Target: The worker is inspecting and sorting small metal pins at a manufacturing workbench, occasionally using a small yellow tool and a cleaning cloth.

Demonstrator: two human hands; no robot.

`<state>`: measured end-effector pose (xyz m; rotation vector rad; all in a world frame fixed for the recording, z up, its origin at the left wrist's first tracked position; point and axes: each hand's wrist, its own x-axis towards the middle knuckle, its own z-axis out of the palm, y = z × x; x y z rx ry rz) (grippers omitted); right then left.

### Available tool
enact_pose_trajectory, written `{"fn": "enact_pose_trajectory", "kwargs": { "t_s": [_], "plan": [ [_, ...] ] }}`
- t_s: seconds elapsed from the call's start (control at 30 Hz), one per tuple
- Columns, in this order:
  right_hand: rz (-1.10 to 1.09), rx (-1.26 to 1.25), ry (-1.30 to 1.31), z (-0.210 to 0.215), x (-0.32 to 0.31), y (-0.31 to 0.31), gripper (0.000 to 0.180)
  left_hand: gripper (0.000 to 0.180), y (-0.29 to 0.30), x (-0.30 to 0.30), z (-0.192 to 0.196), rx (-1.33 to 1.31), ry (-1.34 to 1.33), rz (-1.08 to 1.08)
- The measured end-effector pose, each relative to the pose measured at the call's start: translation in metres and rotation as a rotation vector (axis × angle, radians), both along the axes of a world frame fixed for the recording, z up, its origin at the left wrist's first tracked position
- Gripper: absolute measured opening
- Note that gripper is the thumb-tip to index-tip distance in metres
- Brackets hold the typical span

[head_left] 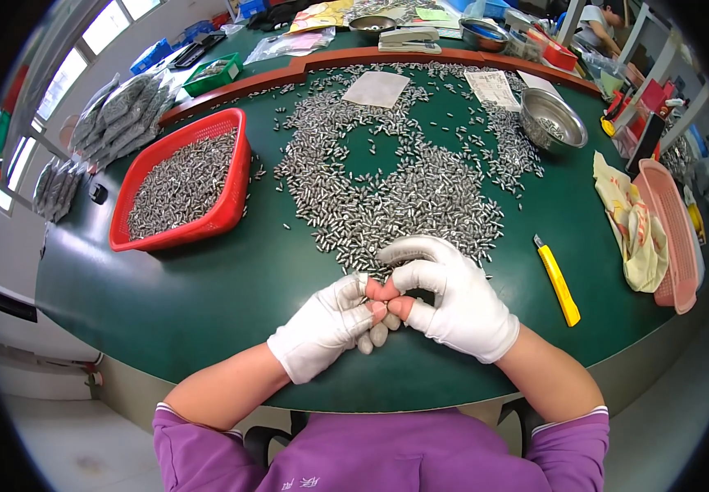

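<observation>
Your left hand (pixel 322 326) and right hand (pixel 465 307) are meeting at curled fingertips, whether gripping anything I cannot tell, and with metal pieces (pixel 420 201) lying loose just beyond on the table (pixel 231 307), a careless knuckle could be scattering them.

Free green tabletop (pixel 215 283) between hands (pixel 322 326) and red basket (pixel 240 168), metal pieces (pixel 445 197) as obstacle ahead.

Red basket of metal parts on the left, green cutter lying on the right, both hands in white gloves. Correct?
One slip: the cutter is yellow, not green; the head view shows it. The rest stands: red basket of metal parts on the left, left hand and right hand in white gloves.
</observation>
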<state>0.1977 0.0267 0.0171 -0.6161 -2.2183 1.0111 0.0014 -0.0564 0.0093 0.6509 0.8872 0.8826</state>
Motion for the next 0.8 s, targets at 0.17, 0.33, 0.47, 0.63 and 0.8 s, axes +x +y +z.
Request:
{"fn": "enact_pose_trajectory", "kwargs": {
  "t_s": [0.17, 0.33, 0.47, 0.63, 0.8],
  "plan": [
    [-0.067, 0.266, -0.004, 0.004, 0.001, 0.007, 0.013, 0.02, 0.001, -0.001, -0.003, 0.029, -0.023, -0.012],
    [-0.003, 0.428, 0.052, 0.001, 0.0, 0.009, 0.02, 0.021, 0.002, -0.001, -0.002, 0.023, -0.019, -0.017],
    [-0.06, 0.492, 0.018, 0.004, 0.0, 0.01, 0.022, 0.02, 0.0, -0.003, -0.008, 0.035, -0.091, 0.013],
    [-0.131, 0.547, -0.109, -0.004, 0.003, 0.015, 0.023, 0.021, -0.001, -0.005, -0.01, 0.011, -0.175, 0.087],
    [-0.092, 0.636, -0.209, -0.008, -0.004, 0.013, 0.02, 0.032, 0.0, -0.004, -0.008, 0.037, -0.197, 0.111]
  ]
}}
